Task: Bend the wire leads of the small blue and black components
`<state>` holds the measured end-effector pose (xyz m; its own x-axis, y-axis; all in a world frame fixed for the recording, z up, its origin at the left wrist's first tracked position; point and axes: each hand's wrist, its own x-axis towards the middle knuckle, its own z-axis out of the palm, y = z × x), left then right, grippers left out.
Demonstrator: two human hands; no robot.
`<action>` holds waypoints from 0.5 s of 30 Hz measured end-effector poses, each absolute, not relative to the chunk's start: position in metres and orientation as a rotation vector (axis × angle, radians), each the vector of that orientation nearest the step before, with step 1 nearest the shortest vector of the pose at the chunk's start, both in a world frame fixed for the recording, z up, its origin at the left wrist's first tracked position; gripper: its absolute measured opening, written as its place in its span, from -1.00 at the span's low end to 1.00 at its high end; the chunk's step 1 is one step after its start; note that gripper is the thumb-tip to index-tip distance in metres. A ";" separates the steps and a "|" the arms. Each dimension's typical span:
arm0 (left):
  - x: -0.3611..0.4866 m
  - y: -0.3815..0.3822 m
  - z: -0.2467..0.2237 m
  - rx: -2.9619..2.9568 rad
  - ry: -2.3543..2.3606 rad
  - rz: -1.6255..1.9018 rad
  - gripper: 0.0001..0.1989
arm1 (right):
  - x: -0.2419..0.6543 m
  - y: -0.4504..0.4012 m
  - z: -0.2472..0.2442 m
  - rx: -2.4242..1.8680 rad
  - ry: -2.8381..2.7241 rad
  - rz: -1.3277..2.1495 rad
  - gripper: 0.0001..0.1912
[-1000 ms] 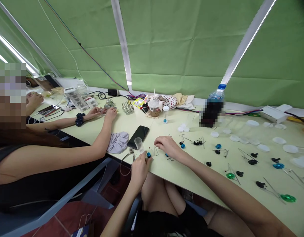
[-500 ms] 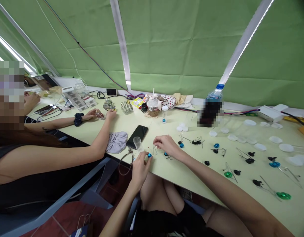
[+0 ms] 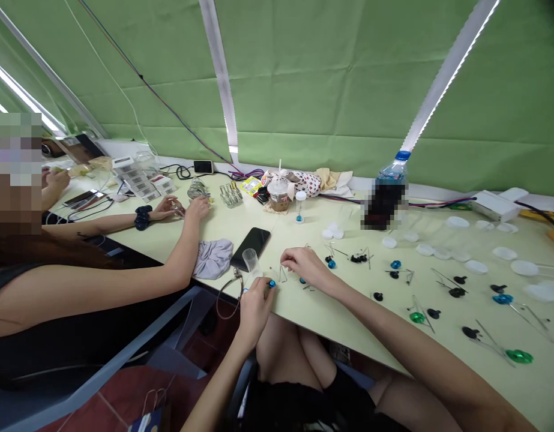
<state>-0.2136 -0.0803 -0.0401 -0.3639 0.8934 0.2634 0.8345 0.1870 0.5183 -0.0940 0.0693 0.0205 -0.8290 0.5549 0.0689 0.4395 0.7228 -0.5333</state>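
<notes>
**A:** State of the left hand?

**B:** The left hand (image 3: 255, 307) is closed at the table's near edge. The lower end of a clear plastic vial (image 3: 251, 260) disappears into its fingers, so I record a pinch on the vial. A small glossy blue bead (image 3: 272, 284) sits at the fingertips. I cannot tell whether it is gripped or only touching.

**A:** Orientation of the vial?

**B:** Tilted, not upright. Its long axis runs from the fingers up and away from the person, leaning toward the view's left, with the open end apparently uppermost.

**A:** And the right hand?

**B:** The right hand (image 3: 306, 267) is low over the pale laminate table (image 3: 335, 306), its fingers loosely curled and slightly spread. No pinch is visible. Its fingertips are near a bent thin wire frame (image 3: 283, 275), which lies between the two hands.

**A:** Which hand is nearer the bead?

**B:** The left. The bead lies just to the right of the left fingertips, with the wire frame just beyond it and the right hand farther along the same line.

**A:** Anything adjacent?

**B:** A black smartphone (image 3: 250, 241) and a crumpled lilac cloth (image 3: 212, 258) lie just beyond the vial. Farther right, scattered black, blue and green wire-stemmed pieces lie well apart from both hands. A co-worker's arm (image 3: 177, 255) is separate, at the left.
</notes>
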 end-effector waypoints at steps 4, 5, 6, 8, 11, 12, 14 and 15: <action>-0.213 -0.080 -0.040 1.731 2.377 0.865 -0.83 | -0.101 0.070 0.023 -0.838 -2.835 0.549 -0.85; -0.213 -0.081 -0.040 1.725 2.379 0.869 -0.83 | -0.105 0.068 0.023 -0.840 -2.862 0.511 -0.85; -0.214 -0.081 -0.040 1.717 2.381 0.874 -0.84 | -0.109 0.066 0.023 -0.842 -2.890 0.472 -0.84; -0.216 -0.084 -0.039 1.705 2.392 0.873 -0.84 | -0.117 0.061 0.023 -0.852 -2.940 0.404 -0.81; -0.219 -0.087 -0.038 1.706 2.426 0.837 -0.84 | -0.129 0.056 0.022 -0.901 -2.992 0.332 -0.82; -0.219 -0.088 -0.037 1.710 2.437 0.821 -0.84 | -0.133 0.055 0.021 -0.927 -3.003 0.315 -0.83; -0.219 -0.089 -0.037 1.716 2.454 0.791 -0.84 | -0.140 0.052 0.021 -0.985 -3.017 0.286 -0.85; -0.219 -0.089 -0.036 1.716 2.457 0.781 -0.84 | -0.143 0.050 0.021 -1.009 -3.020 0.275 -0.85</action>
